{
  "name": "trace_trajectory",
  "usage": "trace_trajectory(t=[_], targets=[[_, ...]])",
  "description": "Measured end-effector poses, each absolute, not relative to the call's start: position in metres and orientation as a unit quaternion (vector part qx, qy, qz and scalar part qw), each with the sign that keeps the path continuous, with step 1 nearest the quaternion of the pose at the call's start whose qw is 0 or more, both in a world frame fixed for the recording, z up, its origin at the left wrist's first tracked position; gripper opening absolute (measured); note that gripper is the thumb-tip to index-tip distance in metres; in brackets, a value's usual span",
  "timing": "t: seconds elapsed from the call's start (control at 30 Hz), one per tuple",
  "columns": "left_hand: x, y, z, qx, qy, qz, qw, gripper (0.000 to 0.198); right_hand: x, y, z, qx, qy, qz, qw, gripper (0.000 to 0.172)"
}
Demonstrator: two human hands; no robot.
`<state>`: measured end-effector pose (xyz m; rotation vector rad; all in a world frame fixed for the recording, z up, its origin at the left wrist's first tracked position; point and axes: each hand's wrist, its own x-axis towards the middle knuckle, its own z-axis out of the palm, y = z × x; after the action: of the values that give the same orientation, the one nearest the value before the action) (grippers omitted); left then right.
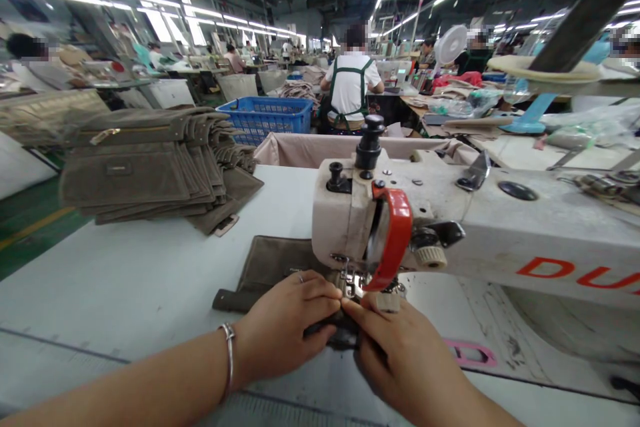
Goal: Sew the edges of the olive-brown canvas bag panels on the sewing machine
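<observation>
A dark olive-brown fabric panel (273, 257) lies flat on the table, its right side under the presser foot (351, 283) of a white sewing machine (336, 217). My left hand (295, 317), with a ring and a bracelet, grips the panel's near edge just left of the foot. On the other side, my right hand (397, 343) holds the same edge, its index fingertip close to the left fingertips. Both hands are closed, and the cloth between them looks darker and bunched. The needle point is hidden by the foot and fingers.
A stack of brown sewn panels (145, 167) sits at the left back of the white table (150, 280). Behind are a pink cloth-lined bin (300, 150), a blue basket (280, 120) and a seated co-worker (353, 80). A pink plate (470, 352) lies right of my hand.
</observation>
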<state>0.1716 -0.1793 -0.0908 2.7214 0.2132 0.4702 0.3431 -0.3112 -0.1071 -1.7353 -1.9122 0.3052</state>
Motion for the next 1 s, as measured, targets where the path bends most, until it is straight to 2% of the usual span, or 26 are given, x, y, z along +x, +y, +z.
trace_trajectory(t=[0.13, 0.27, 0.43, 0.57, 0.7, 0.8, 0.9, 1.0], targets=[[0.179, -0.170, -0.091, 0.969, 0.068, 0.171, 0.164, 0.023, 0.342, -0.308, -0.108, -0.668, -0.697, 0.106, 0.238, 0.043], [0.179, -0.162, -0.091, 0.972, 0.060, 0.164, 0.154, 0.019, 0.341, -0.309, -0.107, -0.662, -0.700, 0.091, 0.251, 0.044], [0.172, -0.150, -0.095, 0.965, 0.055, 0.216, 0.140, 0.015, 0.349, -0.309, -0.107, -0.676, -0.663, 0.042, 0.320, 0.019], [0.170, -0.149, -0.096, 0.956, 0.042, 0.243, 0.160, 0.013, 0.358, -0.306, -0.108, -0.698, -0.659, -0.011, 0.281, 0.007], [0.174, -0.160, -0.094, 0.948, 0.059, 0.256, 0.179, 0.011, 0.358, -0.307, -0.107, -0.715, -0.656, -0.018, 0.240, 0.019], [0.178, -0.170, -0.092, 0.948, 0.059, 0.258, 0.175, 0.010, 0.352, -0.307, -0.107, -0.679, -0.672, 0.010, 0.296, 0.005], [0.180, -0.175, -0.094, 0.949, 0.061, 0.266, 0.157, 0.011, 0.344, -0.305, -0.110, -0.632, -0.694, 0.033, 0.343, 0.017], [0.180, -0.178, -0.098, 0.948, 0.067, 0.275, 0.145, 0.012, 0.341, -0.305, -0.114, -0.632, -0.692, 0.039, 0.348, 0.017]])
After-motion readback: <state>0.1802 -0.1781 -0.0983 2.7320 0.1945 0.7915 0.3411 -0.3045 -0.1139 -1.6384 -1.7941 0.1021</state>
